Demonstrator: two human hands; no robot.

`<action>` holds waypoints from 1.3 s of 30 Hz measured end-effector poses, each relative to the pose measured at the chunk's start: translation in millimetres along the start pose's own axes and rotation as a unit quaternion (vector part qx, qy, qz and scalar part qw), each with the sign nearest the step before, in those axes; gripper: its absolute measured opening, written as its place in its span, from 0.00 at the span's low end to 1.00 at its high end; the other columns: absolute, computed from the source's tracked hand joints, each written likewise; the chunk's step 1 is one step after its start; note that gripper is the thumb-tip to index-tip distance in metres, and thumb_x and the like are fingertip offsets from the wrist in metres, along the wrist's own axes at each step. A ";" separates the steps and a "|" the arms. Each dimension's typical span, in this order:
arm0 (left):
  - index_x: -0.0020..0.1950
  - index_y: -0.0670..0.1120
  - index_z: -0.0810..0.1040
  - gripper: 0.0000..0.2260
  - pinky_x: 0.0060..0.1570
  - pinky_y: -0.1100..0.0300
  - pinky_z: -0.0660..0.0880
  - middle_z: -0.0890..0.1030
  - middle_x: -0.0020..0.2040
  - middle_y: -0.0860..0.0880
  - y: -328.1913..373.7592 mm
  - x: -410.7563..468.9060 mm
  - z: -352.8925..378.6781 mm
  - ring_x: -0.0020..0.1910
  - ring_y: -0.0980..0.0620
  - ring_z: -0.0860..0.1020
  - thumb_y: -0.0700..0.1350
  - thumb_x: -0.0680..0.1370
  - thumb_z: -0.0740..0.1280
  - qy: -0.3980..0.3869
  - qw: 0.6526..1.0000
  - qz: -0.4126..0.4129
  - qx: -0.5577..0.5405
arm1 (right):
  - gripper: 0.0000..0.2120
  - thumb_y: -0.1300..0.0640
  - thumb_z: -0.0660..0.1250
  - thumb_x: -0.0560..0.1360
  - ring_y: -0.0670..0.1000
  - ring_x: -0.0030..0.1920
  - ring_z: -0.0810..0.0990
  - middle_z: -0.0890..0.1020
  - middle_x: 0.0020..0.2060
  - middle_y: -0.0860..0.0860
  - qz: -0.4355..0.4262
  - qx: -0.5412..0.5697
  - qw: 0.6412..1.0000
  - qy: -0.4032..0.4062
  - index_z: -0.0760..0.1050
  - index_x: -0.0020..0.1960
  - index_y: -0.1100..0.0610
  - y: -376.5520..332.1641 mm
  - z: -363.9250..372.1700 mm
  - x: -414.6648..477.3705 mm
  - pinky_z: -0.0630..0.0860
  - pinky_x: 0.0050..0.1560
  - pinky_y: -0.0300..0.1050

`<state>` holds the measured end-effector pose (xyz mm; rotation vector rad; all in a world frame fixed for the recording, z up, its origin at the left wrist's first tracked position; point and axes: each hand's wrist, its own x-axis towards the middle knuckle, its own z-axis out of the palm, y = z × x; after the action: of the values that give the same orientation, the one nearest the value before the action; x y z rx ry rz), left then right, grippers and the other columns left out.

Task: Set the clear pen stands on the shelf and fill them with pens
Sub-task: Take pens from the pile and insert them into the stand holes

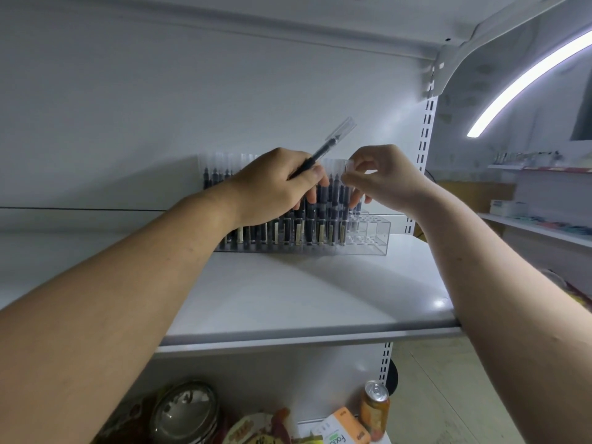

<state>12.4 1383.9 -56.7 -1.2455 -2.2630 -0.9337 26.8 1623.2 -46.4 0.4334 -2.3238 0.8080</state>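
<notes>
- Head view: the clear pen stand [368, 233] sits toward the back right of the shelf [288, 302], close to the rear panel. Most of its stepped rows are filled with dark pens [307, 225]. The holes at its right end are still empty.
- The left hand [272, 187] is curled round a single black pen [315, 155], gripped at the lower barrel. The transparent cap points up and to the right, above the stand.
- The right hand [384, 181] hovers over the stand's right side. Thumb and forefinger pinch something small and see-through, apparently a clear cap [348, 169], though I cannot tell whether it belongs to a standing pen.
- Handling, as a judgement: the pens are light, stiff and smooth, so they are best held at mid-barrel and lowered straight into a hole. The stand looks like rigid, light plastic, and a sideways knock could shift it or tip neighbouring pens.
- Below the shelf's front edge are a drink can [374, 408] and a metal bowl [184, 411].
</notes>
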 end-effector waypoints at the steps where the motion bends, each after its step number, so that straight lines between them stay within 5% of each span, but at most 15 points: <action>1: 0.55 0.48 0.82 0.13 0.40 0.60 0.76 0.84 0.43 0.51 0.3 -0.1 0.0 0.38 0.55 0.80 0.49 0.88 0.59 0.000 1.000 0.000 0.001 | 0.03 0.59 0.70 0.80 0.52 0.36 0.88 0.86 0.40 0.55 -0.005 0.006 1.000 0.011 0.79 0.49 0.59 -0.5 -0.9 0.2 0.76 0.35 0.42; 4: 0.53 0.49 0.82 0.13 0.41 0.56 0.76 0.83 0.42 0.52 2.0 -0.7 -0.2 0.38 0.53 0.80 0.49 0.88 0.60 0.004 1.000 0.005 0.003 | 0.02 0.60 0.70 0.80 0.47 0.33 0.83 0.84 0.40 0.50 -0.028 0.063 0.995 0.072 0.79 0.53 0.57 -6.0 -4.3 1.3 0.75 0.35 0.34; 7: 0.51 0.47 0.83 0.13 0.40 0.52 0.76 0.83 0.40 0.51 5.3 -0.3 -0.3 0.39 0.47 0.80 0.48 0.88 0.60 0.023 1.000 0.016 -0.002 | 0.07 0.65 0.68 0.78 0.50 0.31 0.75 0.80 0.34 0.52 -0.026 0.201 0.975 0.095 0.83 0.49 0.54 -15.1 -8.7 1.6 0.72 0.34 0.38; 10: 0.49 0.46 0.83 0.14 0.40 0.54 0.76 0.82 0.39 0.51 6.8 1.6 0.2 0.36 0.52 0.79 0.47 0.88 0.61 0.041 0.999 0.019 -0.009 | 0.10 0.68 0.67 0.79 0.50 0.29 0.73 0.79 0.33 0.52 -0.007 0.344 0.939 0.000 0.83 0.48 0.56 -25.2 -11.4 -2.8 0.67 0.29 0.38; 15: 0.48 0.47 0.83 0.15 0.39 0.59 0.75 0.83 0.39 0.50 6.5 2.1 1.5 0.35 0.56 0.79 0.48 0.88 0.61 0.027 1.000 0.009 0.007 | 0.01 0.64 0.70 0.79 0.48 0.30 0.73 0.79 0.34 0.49 -0.038 0.379 0.919 -0.098 0.79 0.48 0.62 -27.1 -13.1 -3.3 0.60 0.28 0.38; 19: 0.51 0.44 0.83 0.14 0.42 0.51 0.77 0.84 0.42 0.46 5.9 2.8 3.9 0.40 0.51 0.81 0.51 0.87 0.63 0.017 0.999 0.025 0.036 | 0.03 0.62 0.71 0.79 0.53 0.37 0.78 0.82 0.43 0.55 -0.015 0.401 0.914 -0.058 0.81 0.46 0.59 -25.7 -10.9 -0.4 0.66 0.32 0.41; 22: 0.56 0.46 0.82 0.11 0.50 0.49 0.80 0.84 0.47 0.48 6.0 1.6 5.9 0.47 0.50 0.82 0.53 0.84 0.67 0.004 0.996 0.056 0.068 | 0.09 0.65 0.64 0.82 0.55 0.36 0.80 0.84 0.41 0.58 0.016 0.432 0.901 0.036 0.78 0.43 0.60 -27.8 -12.3 2.4 0.66 0.33 0.44; 25: 0.65 0.50 0.80 0.13 0.54 0.63 0.77 0.83 0.55 0.57 8.9 0.9 8.2 0.54 0.60 0.79 0.54 0.83 0.70 0.005 0.991 0.091 0.101 | 0.07 0.64 0.64 0.81 0.51 0.32 0.78 0.81 0.33 0.52 0.031 0.391 0.905 0.164 0.78 0.45 0.60 -20.5 -17.4 6.0 0.67 0.33 0.45; 28: 0.72 0.51 0.77 0.19 0.63 0.61 0.74 0.80 0.65 0.56 9.6 2.5 9.0 0.63 0.60 0.77 0.56 0.83 0.69 0.026 0.985 0.114 0.130 | 0.06 0.59 0.67 0.82 0.46 0.31 0.80 0.83 0.35 0.51 0.008 0.206 0.948 0.244 0.81 0.50 0.60 -6.6 -16.4 9.9 0.73 0.35 0.43; 33: 0.77 0.52 0.73 0.23 0.71 0.52 0.73 0.78 0.71 0.54 9.6 1.5 3.6 0.71 0.55 0.74 0.59 0.83 0.66 0.068 0.978 0.108 0.167 | 0.05 0.58 0.69 0.83 0.51 0.35 0.87 0.87 0.40 0.55 -0.001 0.102 0.976 0.192 0.79 0.53 0.60 7.1 -6.9 14.4 0.81 0.40 0.44; 39: 0.78 0.54 0.71 0.26 0.71 0.47 0.73 0.77 0.73 0.53 9.9 0.5 0.9 0.71 0.52 0.74 0.63 0.82 0.64 0.080 0.972 0.079 0.207 | 0.04 0.60 0.67 0.83 0.47 0.32 0.85 0.85 0.38 0.53 0.025 0.069 0.986 0.148 0.79 0.50 0.58 4.3 -2.0 10.3 0.70 0.29 0.30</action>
<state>20.6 1388.6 -53.4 -1.0978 -2.0572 -0.4529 18.0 1626.8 -40.3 0.2910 -2.0181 0.9913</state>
